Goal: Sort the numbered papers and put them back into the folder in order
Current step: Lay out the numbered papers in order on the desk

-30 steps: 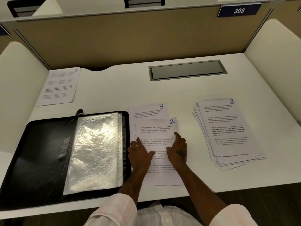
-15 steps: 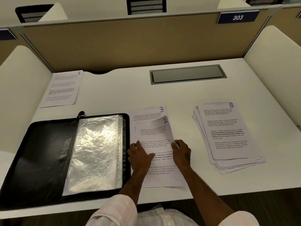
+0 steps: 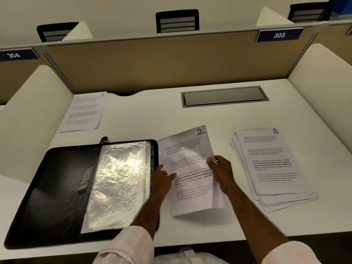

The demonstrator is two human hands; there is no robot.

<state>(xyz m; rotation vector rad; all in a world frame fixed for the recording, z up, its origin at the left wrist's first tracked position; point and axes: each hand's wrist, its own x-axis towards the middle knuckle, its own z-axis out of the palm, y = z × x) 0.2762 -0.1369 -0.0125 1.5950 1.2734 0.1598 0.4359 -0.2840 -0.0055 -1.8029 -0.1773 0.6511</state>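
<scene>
The paper marked 2 (image 3: pixel 190 159) is lifted off the white desk, tilted, and covers the paper marked 3 that lay under it. My left hand (image 3: pixel 162 178) grips its left edge and my right hand (image 3: pixel 222 172) grips its right edge. The open black folder (image 3: pixel 51 187) lies at the left with clear plastic sleeves (image 3: pixel 118 183) on its right half. A stack of papers topped by the sheet marked 8 (image 3: pixel 270 164) lies at the right. The paper marked 1 (image 3: pixel 83 111) rests at the far left corner.
A grey cable hatch (image 3: pixel 222 96) is set into the desk at the back. A tan partition (image 3: pixel 171 63) closes off the rear, and white side panels (image 3: pixel 323 82) flank the desk. Chair backs show beyond the partition.
Both hands went from pressing flat on the paper marked 2 to gripping its edges and raising it. The paper marked 3 is now hidden behind it. The camera tilted up.
</scene>
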